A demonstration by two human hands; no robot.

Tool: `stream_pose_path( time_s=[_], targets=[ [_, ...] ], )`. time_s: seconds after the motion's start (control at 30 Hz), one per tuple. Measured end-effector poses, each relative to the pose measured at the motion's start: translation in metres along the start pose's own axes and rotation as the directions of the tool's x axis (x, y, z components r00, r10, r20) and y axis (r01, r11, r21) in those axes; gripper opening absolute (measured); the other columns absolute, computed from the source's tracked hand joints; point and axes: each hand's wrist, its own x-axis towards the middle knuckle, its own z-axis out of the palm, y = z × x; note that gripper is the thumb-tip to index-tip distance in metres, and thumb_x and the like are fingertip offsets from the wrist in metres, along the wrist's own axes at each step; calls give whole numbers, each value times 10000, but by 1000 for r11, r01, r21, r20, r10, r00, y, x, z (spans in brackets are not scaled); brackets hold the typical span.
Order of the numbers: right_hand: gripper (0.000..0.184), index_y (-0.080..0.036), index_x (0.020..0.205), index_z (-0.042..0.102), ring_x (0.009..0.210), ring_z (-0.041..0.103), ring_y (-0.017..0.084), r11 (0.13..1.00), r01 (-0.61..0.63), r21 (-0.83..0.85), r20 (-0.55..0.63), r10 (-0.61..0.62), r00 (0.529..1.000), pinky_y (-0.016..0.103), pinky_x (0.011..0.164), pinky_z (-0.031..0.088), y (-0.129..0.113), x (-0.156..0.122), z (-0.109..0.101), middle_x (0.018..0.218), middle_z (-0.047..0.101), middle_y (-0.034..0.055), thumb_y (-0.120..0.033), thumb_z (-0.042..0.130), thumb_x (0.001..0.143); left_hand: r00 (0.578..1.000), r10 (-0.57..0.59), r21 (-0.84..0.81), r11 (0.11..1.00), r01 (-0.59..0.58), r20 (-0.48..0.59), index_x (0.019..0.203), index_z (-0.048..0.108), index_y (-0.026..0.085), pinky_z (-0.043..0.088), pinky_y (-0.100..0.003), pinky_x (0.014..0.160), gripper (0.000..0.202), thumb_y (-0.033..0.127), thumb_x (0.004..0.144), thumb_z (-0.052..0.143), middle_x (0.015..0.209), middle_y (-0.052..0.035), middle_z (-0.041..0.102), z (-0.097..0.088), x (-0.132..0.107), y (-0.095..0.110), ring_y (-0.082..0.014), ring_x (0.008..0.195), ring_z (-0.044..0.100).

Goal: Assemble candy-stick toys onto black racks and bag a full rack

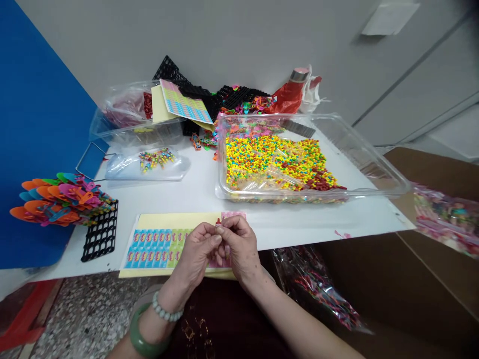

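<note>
As they meet at the edge of the table (194, 194), left hand (197, 252) and right hand (240, 249) pinch 1 tiny red piece (218, 224) over the sticker sheet (157, 244); bare surface lies ahead.

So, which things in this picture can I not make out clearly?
All in the head view:
1. The small piece held by the left hand and right hand: their grip hides all but its red tip.
2. Print on the sticker sheet: too small to read.
3. The bag at the right: blurred, cut off by the frame edge.
</note>
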Motion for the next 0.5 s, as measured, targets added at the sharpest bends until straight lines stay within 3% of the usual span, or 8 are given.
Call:
stream_pose_path(
  time_s=[0.07,0.17,0.23,0.4,0.5],
  targets=[
    [311,-234,852,527,271,431,91,987,-119,108,93,109,990,214,246,384,-1,2,-2,509,538,-117,-330,779,697,1000,-11,-15,1000,11,8,781,572,149,436,-203,396,291,349,718,774,566,11,603,-1,1,1,-101,425,530],
    [485,-236,1036,564,267,403,70,950,-253,185,148,227,963,202,236,369,-2,6,-4,568,574,-116,-319,821,633,1000,-4,-38,999,4,15,785,588,146,456,-209,413,289,356,715,775,582,2,614,-2,1,1,-102,444,539],
    [457,-194,981,609,274,376,52,941,-291,170,151,267,952,186,251,365,-3,7,-5,531,555,-104,-328,837,608,1000,11,-18,1000,-11,16,830,608,145,472,-215,441,283,367,736,758,577,1,612,-2,1,1,-107,466,549],
    [334,-173,747,616,334,397,38,977,-172,126,2,173,985,148,262,299,-2,9,-5,566,552,-75,-278,865,551,999,20,107,994,-23,25,960,656,138,522,-228,599,305,370,778,732,744,-34,669,-4,3,-1,-115,627,612],
    [281,-168,718,626,330,406,33,994,-101,52,38,99,994,167,264,312,0,9,-3,655,565,-60,-322,834,610,998,-14,106,994,7,67,878,655,123,492,-224,539,321,403,755,748,644,-28,643,-6,5,0,-109,538,582]
  ],
)
